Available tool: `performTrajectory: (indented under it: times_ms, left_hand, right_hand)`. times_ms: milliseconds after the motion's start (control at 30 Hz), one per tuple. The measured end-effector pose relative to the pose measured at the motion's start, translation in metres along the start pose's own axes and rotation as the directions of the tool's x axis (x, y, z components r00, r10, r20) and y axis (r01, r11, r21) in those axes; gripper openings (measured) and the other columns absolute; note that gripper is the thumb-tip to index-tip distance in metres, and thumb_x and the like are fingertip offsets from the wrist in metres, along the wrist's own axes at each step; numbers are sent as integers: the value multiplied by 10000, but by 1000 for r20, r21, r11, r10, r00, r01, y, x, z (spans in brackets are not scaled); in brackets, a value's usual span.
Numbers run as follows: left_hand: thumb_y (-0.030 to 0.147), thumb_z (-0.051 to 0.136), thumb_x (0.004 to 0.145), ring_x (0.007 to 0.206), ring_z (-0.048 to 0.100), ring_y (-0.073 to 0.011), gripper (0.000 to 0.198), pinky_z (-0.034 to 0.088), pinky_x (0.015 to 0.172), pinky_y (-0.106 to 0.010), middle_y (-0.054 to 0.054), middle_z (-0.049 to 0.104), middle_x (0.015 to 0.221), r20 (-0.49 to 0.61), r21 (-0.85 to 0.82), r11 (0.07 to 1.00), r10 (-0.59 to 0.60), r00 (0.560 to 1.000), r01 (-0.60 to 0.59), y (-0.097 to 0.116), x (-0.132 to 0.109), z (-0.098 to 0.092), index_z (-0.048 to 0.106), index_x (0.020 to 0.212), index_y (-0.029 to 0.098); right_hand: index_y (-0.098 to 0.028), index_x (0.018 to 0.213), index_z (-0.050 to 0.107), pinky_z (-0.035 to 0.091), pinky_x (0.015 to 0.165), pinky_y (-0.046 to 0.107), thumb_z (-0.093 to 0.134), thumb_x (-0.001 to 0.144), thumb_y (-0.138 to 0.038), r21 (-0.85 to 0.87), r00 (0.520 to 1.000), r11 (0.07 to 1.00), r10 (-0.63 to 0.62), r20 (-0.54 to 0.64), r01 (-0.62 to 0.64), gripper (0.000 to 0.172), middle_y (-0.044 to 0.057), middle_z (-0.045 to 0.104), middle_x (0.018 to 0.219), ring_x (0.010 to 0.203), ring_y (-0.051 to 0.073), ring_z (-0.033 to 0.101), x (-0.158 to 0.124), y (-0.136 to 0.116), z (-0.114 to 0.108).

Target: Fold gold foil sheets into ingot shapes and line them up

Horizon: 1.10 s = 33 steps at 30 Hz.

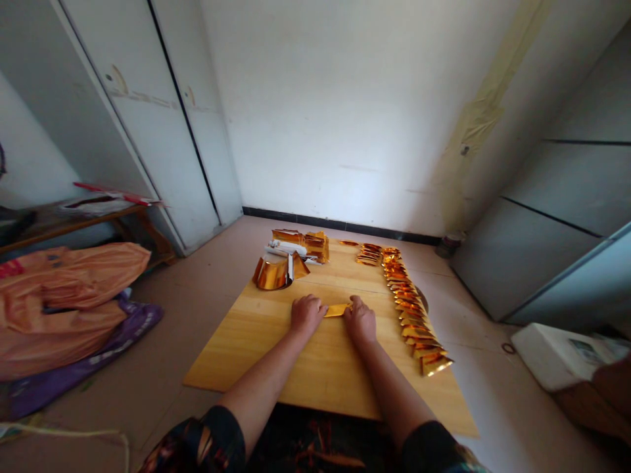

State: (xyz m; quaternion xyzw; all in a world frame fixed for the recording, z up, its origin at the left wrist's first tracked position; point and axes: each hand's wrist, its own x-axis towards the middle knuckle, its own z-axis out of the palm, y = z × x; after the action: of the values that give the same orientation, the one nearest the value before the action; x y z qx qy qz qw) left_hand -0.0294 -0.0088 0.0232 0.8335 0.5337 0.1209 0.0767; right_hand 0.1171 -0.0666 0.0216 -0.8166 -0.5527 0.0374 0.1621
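On the wooden board (315, 355) a small folded piece of gold foil paper (337, 310) lies between my two hands. My left hand (307, 315) is closed on its left end, fingers bent and pressed together. At the right end, my right hand (361, 321) grips it with the thumb and fingertips. A long row of folded gold foil pieces (411, 309) runs along the board's right side, overlapping one another. A smaller group of folded pieces (369, 254) lies at the far edge. Curled sheets of gold foil paper (273, 273) rest at the back left.
White wall (335, 131) stands behind the board. Tall grey cabinets (142, 105) are at the left, and a grey cabinet (547, 217) is at the right. Orange and purple bags (73, 309) lie on the left floor. A white foam box (557, 355) sits at the right.
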Motion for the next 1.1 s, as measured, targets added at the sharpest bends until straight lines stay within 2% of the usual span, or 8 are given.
performTrajectory:
  times_ms: [233,467,667,1100]
  left_hand:
    - [324,513,864,873,590,-194,225,371,747,-308,-74,655,889,-11,39,998,46,999,-45,2,-1,-1,671,817,171]
    - [311,514,865,907,596,-206,219,372,774,-328,-91,658,919,8,16,999,40,999,-40,4,0,-3,670,822,164]
    - [318,514,859,929,597,-208,220,386,781,-326,-89,667,948,38,45,999,25,999,-27,6,3,-4,683,859,176]
    - [365,538,858,896,595,-188,191,379,773,-305,-63,661,940,18,70,996,62,998,-63,2,5,-3,614,912,199]
  right_hand:
    - [-168,1062,560,349,722,245,432,872,-172,-41,1000,999,-27,-14,27,229,74,665,957,896,162,607,0,-2,1]
    - [-177,919,573,334,692,268,436,877,-171,-120,997,991,-62,-38,57,144,68,633,904,856,176,584,-3,-4,4]
    - [-174,935,576,346,697,285,417,897,-185,-181,996,981,-82,-39,73,164,82,616,902,847,189,577,-3,-6,7]
    - [-201,954,584,403,657,278,430,899,-224,-256,997,964,-80,-17,73,165,86,573,948,869,199,562,-10,-6,2]
